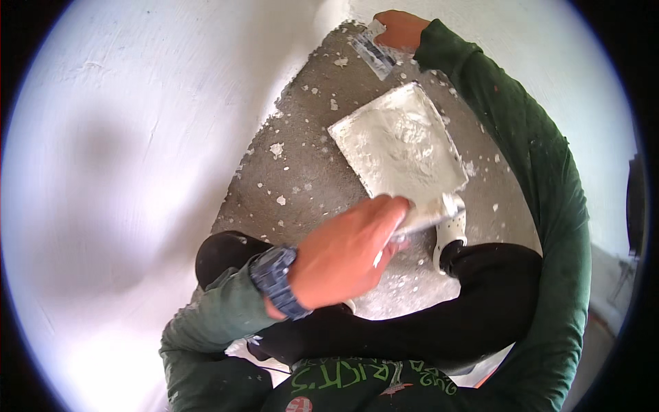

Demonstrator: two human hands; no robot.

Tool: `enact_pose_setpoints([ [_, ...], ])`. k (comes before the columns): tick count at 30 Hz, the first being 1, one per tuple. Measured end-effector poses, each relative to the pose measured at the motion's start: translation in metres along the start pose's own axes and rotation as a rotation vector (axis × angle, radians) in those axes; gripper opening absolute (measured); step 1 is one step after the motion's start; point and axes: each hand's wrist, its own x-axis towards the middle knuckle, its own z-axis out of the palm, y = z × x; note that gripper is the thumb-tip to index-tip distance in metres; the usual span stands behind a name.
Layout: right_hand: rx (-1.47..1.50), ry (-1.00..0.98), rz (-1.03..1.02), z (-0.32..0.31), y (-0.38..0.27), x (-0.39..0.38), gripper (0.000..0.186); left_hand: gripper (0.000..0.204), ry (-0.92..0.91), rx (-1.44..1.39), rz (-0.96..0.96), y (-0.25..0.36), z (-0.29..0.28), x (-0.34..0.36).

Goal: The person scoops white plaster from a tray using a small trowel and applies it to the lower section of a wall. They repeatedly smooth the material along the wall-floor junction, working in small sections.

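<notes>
Crouching in black trousers (498, 275) and a dark green long-sleeved top (556, 226), a person works over a square, shallow, white-coated tray (373, 108) on the floor. Nearest, on the tray's close side, the left hand (350, 250), with a dark blue chunky wristwatch (280, 280) at its wrist, is closed around a flat, pale hand tool (429, 216) heaped with white paste toward its end. The tool lies across the fingers and juts out to the right, just by the tray's near edge; whether the two touch cannot be told. A white, perforated clog (450, 233) stands just off the tray's near right corner. Thick, creamy white plaster paste (412, 141) fills the tray, ridged and lumpy in its far half. Around it, a rough grey concrete floor (264, 185) is dotted with white flecks. Beyond the tray's far edge, the right hand (399, 31) grips a flat, grey, white-smeared scraper blade (373, 55), which slants from the fingers back toward the tray, apart from it; the fingertips are partly hidden. A smooth white wall (137, 103) rises left of the tray, another white wall (570, 75) to its right.
</notes>
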Motion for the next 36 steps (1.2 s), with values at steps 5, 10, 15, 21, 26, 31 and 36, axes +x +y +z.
enact_pose_setpoints([
  [5,0.646,-0.139,0.457,0.002,-0.1,0.007,0.031,0.035,0.253,0.212,0.141,0.028,-0.077,-0.031],
  [10,0.699,0.422,0.78,0.059,-0.174,0.039,0.029,0.04,0.599,0.397,0.551,0.076,-0.116,-0.041],
  [15,0.848,0.678,0.76,0.064,-0.411,0.097,0.027,0.041,0.459,0.401,0.467,0.029,-0.114,-0.084],
  [21,0.768,0.751,0.648,0.062,-0.409,-0.005,0.026,0.043,0.367,0.278,0.502,0.046,-0.084,-0.093],
  [26,1.285,0.492,1.137,0.004,-0.318,0.004,0.026,0.037,0.639,0.402,0.5,0.062,-0.074,-0.052],
  [31,0.999,0.602,0.778,0.059,-0.221,-0.103,0.027,0.032,0.971,0.311,0.344,0.082,0.002,0.04],
  [36,1.098,0.653,0.911,0.037,-0.046,-0.198,0.025,0.037,1.031,0.309,0.094,0.136,0.099,0.126],
])
